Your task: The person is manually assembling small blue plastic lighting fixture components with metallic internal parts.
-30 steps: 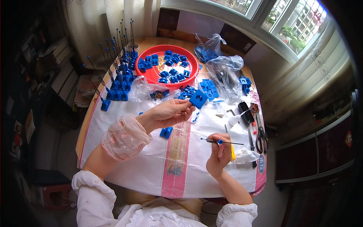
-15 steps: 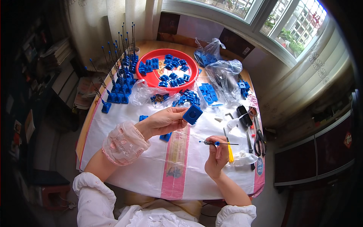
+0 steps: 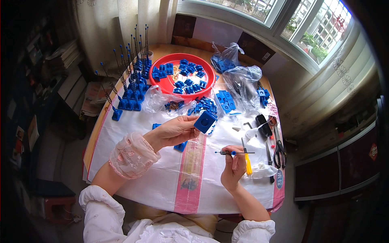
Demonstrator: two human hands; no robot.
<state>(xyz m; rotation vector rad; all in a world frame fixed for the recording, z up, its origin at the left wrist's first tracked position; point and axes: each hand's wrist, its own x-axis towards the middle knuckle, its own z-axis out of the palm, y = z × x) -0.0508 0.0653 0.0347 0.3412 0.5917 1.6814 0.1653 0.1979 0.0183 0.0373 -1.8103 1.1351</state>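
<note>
Above the middle of the table my left hand (image 3: pixel 175 133) pinches a blue square plastic base (image 3: pixel 204 122) by its left edge; a round mark shows on its face. Lower and to the right, my right hand (image 3: pixel 234 172) is closed on a thin black rod with a coil spring (image 3: pixel 225 152) and blue plastic bits on it. The rod lies roughly level, apart from the base. Partly hidden under my left hand and wrist are more blue pieces (image 3: pixel 180 146) on the white cloth. A heap of small blue parts (image 3: pixel 202 106) lies just beyond the held base.
At the back a red round tray (image 3: pixel 153 83) holds several blue pieces. Sprung rods on blue bases (image 3: pixel 130 104) stand upright at the left. Plastic bags (image 3: pixel 239 79) lie at the back right. A yellow-handled screwdriver (image 3: pixel 248 165), a knife (image 3: pixel 270 162) and black-handled scissors (image 3: pixel 279 156) lie to the right.
The view has shifted slightly. The blue base in my left hand has moved a little left and tilted slightly. Both hands keep their holds.
</note>
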